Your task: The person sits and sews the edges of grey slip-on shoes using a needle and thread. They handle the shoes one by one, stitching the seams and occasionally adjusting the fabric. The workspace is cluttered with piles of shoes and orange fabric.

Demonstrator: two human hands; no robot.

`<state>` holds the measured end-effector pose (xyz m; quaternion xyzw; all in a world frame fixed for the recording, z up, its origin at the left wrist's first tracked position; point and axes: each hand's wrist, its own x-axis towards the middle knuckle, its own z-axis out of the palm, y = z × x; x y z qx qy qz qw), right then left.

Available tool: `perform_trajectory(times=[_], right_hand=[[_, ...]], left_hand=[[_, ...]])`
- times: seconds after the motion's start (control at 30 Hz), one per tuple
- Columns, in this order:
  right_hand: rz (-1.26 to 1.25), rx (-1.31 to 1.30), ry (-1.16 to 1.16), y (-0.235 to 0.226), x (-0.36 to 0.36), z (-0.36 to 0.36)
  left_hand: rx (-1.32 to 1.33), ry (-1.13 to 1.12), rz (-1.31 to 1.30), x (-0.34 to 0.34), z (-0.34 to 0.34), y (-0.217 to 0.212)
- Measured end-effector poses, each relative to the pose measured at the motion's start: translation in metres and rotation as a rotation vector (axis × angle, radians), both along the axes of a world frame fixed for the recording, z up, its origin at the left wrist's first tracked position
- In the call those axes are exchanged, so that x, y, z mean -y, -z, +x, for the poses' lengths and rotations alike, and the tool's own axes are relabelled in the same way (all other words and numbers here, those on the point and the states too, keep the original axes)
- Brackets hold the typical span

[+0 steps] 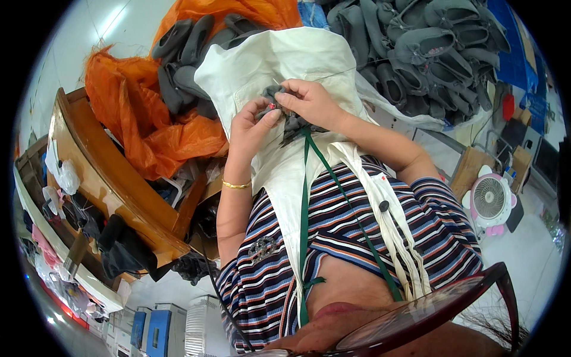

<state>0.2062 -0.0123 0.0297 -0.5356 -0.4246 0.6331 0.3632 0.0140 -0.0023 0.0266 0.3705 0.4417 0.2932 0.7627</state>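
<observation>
A small bunched grey fabric piece (273,92) is pinched between my two hands above the white apron (279,50) on my lap. My left hand (254,122) is closed on its lower left side, fingers and thumb together. My right hand (310,102) grips it from the right, thumb and forefinger pressed on the cloth. A tiny red spot (272,106) shows between the fingertips; I cannot tell what it is. A thin thin line, like thread, runs from near my right hand toward the right. More dark grey cloth (294,124) lies just below my hands.
Grey slip-on shoes (425,44) are heaped at the far right, with several more (184,44) on orange sacking (134,98) at the far left. A wooden drawer unit (113,172) stands close on the left. A white and pink fan (491,196) stands on the right.
</observation>
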Motion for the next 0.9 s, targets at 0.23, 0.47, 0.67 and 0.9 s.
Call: perform_trajectory(times=[0.23,0.47,0.67,0.9], right_hand=[[0.045,-0.002,-0.067,-0.003,0.008,0.003],[0.056,0.018,-0.132,-0.006,-0.003,0.027],[0.127,0.098,-0.295,-0.034,-0.012,0.038],[0.221,0.255,-0.557,-0.041,-0.011,0.034]], left_hand=[[0.041,-0.123,-0.002,0.004,-0.009,0.013],[-0.274,-0.024,0.342,0.003,-0.018,0.008],[-0.553,0.113,0.964,-0.003,-0.015,-0.017],[-0.552,0.168,1.104,-0.002,-0.017,-0.024]])
